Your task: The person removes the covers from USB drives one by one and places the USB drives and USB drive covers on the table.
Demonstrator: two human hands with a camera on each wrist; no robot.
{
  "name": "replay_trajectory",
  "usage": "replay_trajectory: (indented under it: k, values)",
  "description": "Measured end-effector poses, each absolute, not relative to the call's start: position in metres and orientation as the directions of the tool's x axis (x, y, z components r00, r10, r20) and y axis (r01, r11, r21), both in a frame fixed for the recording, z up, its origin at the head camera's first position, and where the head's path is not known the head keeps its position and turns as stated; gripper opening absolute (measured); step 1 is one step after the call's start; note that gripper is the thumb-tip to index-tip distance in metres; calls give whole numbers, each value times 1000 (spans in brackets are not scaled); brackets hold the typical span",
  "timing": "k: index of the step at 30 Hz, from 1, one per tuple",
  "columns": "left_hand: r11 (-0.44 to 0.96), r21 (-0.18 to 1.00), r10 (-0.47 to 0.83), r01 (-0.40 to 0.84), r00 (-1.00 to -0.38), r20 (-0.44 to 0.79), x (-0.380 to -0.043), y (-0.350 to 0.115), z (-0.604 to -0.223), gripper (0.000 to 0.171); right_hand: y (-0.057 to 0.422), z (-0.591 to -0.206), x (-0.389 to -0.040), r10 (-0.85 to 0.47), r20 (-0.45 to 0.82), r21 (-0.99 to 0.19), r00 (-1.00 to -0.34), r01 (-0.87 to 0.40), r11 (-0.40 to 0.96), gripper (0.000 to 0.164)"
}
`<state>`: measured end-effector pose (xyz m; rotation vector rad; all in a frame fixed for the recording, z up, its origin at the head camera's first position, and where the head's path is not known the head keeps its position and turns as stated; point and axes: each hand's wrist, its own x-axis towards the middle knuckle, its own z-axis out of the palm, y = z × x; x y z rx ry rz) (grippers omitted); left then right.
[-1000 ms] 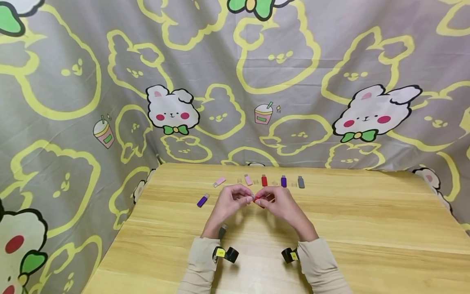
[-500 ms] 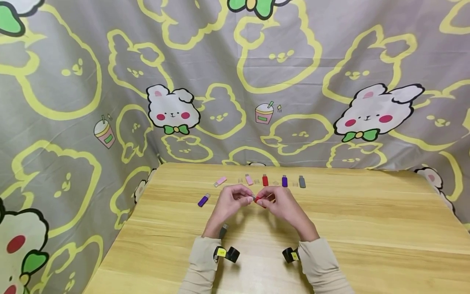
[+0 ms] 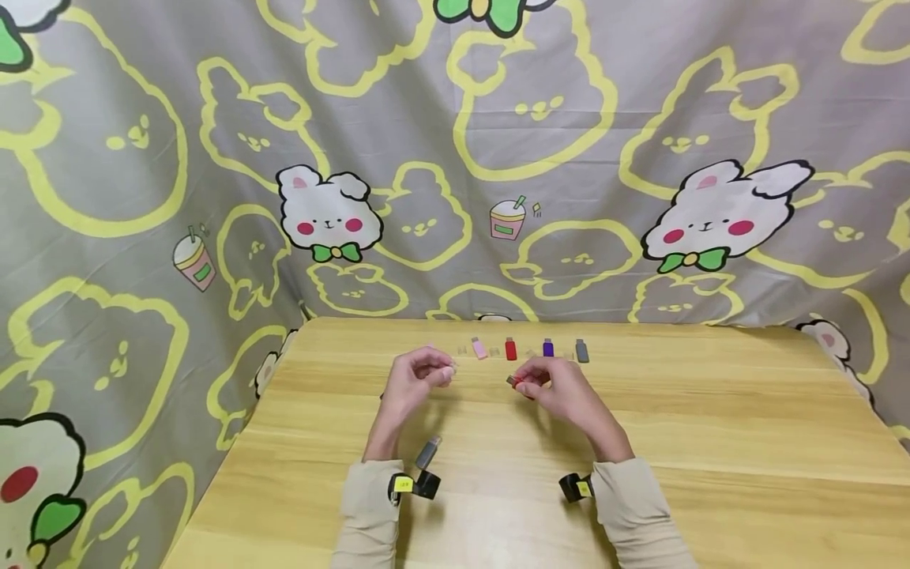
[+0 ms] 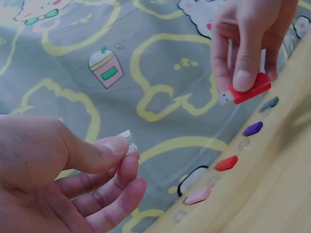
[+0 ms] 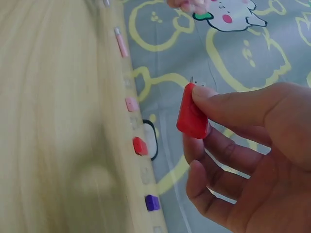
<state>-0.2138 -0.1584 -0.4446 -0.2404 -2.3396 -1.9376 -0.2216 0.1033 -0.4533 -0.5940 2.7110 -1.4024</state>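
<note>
In the head view my left hand (image 3: 415, 381) and right hand (image 3: 562, 389) are apart above the table. Between thumb and fingertips the left hand pinches a small clear plastic cap (image 4: 129, 141). The right hand grips a red USB flash drive (image 5: 192, 114), its bare metal plug (image 4: 225, 98) pointing toward the left hand. A grey flash drive (image 3: 429, 453) lies on the table beside the left wrist. The left hand hides most of a purple drive and a pink drive behind it.
Along the back of the wooden table (image 3: 711, 411) a row holds a pink drive (image 3: 479, 348), a red drive (image 3: 510, 348), a purple drive (image 3: 548, 347) and a grey drive (image 3: 582, 351). Several clear caps (image 3: 494, 352) lie between them. A patterned curtain (image 3: 441, 118) hangs behind.
My hands were together at the red flash drive; they have moved apart. The clear cap has come off in the left hand, and the drive's plug is now bare in the right hand.
</note>
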Motion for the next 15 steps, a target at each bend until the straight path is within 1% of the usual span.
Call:
replay_trajectory:
  k: [3,9,15]
  values:
    - [182,969,85,169,-984,156,-216,-161,-446,9,98,-456,-224,-329,135,-806,-935,-296,512,7]
    - [222,964,51,144,-989,136,-215,-161,-447,7,80,-469,-232,-220,60,-845,-974,-166,508,4]
    - [235,964,54,126,-992,116,-216,-161,-447,8,59,-475,-251,-164,-3,-819,-986,-92,567,11]
